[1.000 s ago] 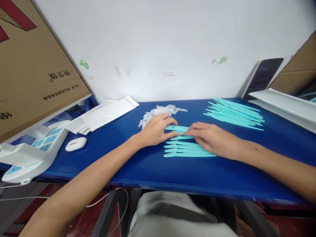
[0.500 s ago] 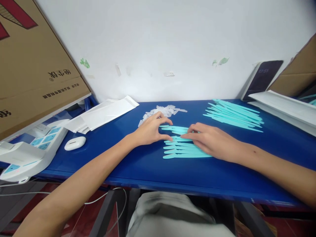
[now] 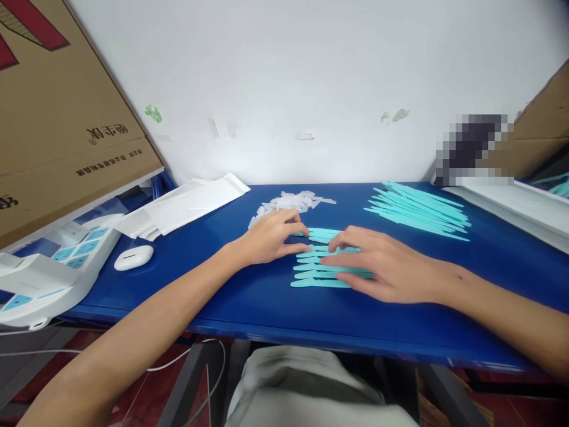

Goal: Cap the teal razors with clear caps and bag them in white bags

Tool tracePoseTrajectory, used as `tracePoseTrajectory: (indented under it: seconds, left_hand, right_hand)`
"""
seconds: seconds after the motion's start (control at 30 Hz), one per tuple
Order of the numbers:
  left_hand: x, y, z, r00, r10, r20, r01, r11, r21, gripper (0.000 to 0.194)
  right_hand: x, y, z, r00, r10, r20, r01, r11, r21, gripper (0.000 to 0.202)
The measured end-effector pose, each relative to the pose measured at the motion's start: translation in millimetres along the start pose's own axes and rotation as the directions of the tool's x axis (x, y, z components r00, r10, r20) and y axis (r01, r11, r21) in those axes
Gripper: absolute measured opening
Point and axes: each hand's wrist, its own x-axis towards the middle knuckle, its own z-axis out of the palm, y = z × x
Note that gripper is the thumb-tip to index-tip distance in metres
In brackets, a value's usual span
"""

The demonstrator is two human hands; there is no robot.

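Slim turquoise sticks that look like eyebrow razors lie side by side in a row on the blue table, their narrow heads to the left. My left hand is at the left ends of the upper razors, thumb and index finger apart, the fingertips touching or close to them. Over the right part of the row, my right hand rests with its fingers spread and hides the handles beneath. Behind my left hand is a heap of small translucent white pieces, like blade caps.
A loose pile of turquoise razors lies at the back right, near a white tray. To the left are white packets, a white earbud case and a power strip. A large cardboard box leans at the far left.
My right hand has shifted slightly towards me, and its fingers have spread over the row. My left thumb and index finger have come a little closer together.
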Motion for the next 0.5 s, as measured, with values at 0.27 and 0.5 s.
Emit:
tracePoseTrajectory:
  seconds: [0.27,0.5]
  left_hand:
    - [-1.3,3.6,-6.3,0.997,0.037,0.066,-0.043,0.996,0.081,0.027]
    - [-1.3,4.0,-6.4,0.992,0.021,0.123,-0.03,0.997,0.073,0.03]
  right_hand:
    - [2.9,-12.3,1.2,0.996,-0.076,0.048,0.076,0.997,0.003,0.031]
    - [2.6,-7.5,1.9,0.999,-0.014,0.028,0.017,0.995,-0.1,0.038]
